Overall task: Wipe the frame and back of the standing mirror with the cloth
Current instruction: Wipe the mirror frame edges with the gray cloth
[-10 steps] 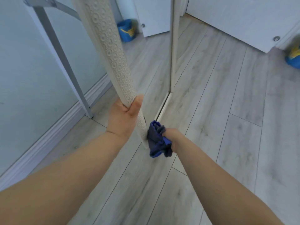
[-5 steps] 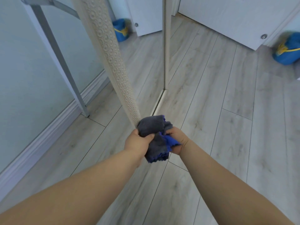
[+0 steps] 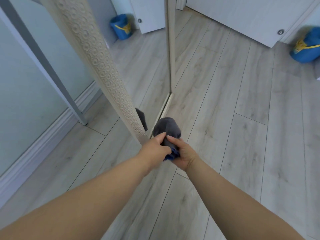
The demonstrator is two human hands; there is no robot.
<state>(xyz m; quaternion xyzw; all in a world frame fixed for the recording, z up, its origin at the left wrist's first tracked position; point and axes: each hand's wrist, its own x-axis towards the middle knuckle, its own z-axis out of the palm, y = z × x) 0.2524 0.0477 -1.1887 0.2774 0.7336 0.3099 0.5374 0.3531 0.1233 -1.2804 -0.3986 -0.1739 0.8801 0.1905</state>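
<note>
**Grey cloth held two-handed at frame foot**

Head view: cloth soft, light, wadded. Left hand and right hand both curl round it, just beside the embossed frame's lower end, low over the floor. Judgement: frame rigid, mirror probably tippy; brace the frame edge, not the glass.

Mirror frame runs off at 11 o'clock (top unseen); blue bucket clipped at 2 o'clock; fingers half hide the cloth.
</note>
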